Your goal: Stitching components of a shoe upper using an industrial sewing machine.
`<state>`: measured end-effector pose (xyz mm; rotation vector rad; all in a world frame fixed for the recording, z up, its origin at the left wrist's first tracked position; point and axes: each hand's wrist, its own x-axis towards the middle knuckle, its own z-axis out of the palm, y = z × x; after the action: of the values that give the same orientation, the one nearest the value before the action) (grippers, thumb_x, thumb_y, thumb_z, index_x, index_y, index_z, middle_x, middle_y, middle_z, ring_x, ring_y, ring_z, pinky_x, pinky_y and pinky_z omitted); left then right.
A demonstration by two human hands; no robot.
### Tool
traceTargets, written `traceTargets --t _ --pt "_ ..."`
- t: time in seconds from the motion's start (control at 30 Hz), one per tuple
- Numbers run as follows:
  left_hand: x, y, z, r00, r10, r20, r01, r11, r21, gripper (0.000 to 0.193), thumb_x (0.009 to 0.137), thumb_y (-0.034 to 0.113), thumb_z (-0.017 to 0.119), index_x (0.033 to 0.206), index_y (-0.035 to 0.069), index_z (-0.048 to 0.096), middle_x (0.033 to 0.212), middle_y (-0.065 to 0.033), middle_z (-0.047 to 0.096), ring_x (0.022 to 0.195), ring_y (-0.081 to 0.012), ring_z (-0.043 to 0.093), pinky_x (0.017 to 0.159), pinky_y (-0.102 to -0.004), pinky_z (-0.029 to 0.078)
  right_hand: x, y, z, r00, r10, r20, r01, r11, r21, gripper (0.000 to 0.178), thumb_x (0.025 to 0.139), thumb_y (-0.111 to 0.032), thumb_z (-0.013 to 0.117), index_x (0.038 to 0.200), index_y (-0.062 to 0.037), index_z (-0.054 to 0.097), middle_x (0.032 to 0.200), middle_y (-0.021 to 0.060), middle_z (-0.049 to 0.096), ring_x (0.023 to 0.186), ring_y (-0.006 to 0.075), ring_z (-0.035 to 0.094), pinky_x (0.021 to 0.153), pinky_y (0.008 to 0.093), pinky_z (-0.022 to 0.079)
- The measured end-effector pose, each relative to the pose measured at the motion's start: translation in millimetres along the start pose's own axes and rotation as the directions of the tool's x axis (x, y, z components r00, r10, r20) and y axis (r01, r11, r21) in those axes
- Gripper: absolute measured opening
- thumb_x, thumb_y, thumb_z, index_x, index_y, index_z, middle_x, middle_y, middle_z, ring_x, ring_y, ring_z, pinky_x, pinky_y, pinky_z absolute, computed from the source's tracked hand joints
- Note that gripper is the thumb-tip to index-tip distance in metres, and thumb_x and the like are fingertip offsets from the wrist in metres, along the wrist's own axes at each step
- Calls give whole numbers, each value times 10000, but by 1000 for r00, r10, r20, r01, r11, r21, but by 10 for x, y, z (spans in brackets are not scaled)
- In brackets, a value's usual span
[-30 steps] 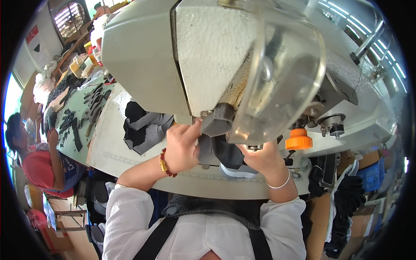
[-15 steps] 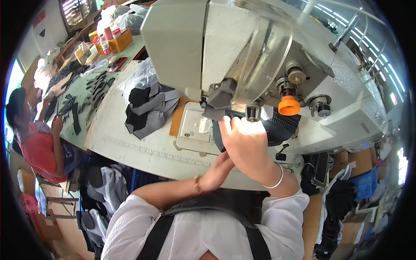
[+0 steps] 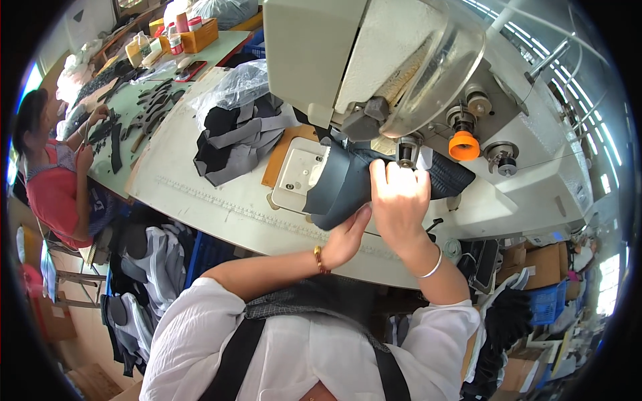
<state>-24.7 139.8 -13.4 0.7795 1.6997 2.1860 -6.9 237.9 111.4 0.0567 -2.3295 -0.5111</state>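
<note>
A black, leather-like workpiece [image 3: 341, 184] with a ribbed section at its right lies under the head of a sewing machine [image 3: 408, 73]. My left hand [image 3: 344, 239] grips its near edge, thumb up; the other fingers are partly hidden. On top of the piece, just in front of the machine's foot, my right hand [image 3: 401, 200] holds it with bent fingers. The needle point is hidden behind the machine parts and my right hand. Left of the piece, the pale machine plate [image 3: 294, 175] shows.
Grey and black fabric pieces [image 3: 241, 137] lie left of the machine beside a clear plastic bag [image 3: 237, 83]. An orange tension knob [image 3: 463, 146] juts from the machine. A person in red [image 3: 60, 180] handles dark strips at the green table [image 3: 224, 48]. A blue crate [image 3: 548, 304] stands at right.
The black piece has swung out toward the left and front, showing more smooth surface. My hands have moved apart, the left now at its near edge. The view has shifted slightly.
</note>
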Motion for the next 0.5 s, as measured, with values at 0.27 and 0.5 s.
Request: traceTargets --t 0.27,0.5 --pt "15 100 262 999 17 29 -4 921 -390 545 1116 303 420 1548 -24 363 1603 -157 381 1440 -283 416 1184 -387 330 95 78 -7 1000 -11 -26 9 997 -82 84 821 -124 687 904 -114 682 722 29 574 714 237 589 664 390 429" --pt "319 312 78 972 -137 193 220 821 -526 377 1061 170 493 1393 0 550 1411 -101 594 1298 -209 553 1097 -420 461 101 276 330 975 -140 -173 134 990 -41 97 773 -148 674 867 -125 675 737 37 553 685 208 567 642 365 399"
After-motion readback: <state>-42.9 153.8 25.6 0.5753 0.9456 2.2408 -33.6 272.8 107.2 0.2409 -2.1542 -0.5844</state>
